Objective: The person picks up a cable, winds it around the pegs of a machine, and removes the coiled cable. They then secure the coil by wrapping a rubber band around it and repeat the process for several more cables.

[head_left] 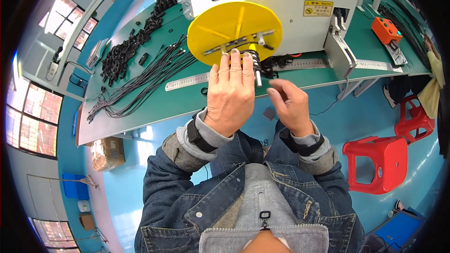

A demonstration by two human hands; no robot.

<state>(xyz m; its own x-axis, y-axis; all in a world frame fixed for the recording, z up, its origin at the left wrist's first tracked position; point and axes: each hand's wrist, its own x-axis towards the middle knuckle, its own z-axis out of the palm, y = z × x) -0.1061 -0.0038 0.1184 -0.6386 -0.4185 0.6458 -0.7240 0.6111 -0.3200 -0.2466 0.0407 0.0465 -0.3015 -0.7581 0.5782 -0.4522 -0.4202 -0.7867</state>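
Black cable coil [256,62], upper centre, axis pointing down-frame
Left hand [230,96] beside it, grip open; right hand [291,105] curled (its grip I cannot tell).

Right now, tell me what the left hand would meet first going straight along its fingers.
Probably the yellow disc, though the black cable by the left hand may come first; depth is unclear.

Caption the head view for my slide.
Left hand at black coiled cable in front of a round yellow disc; right hand apart.
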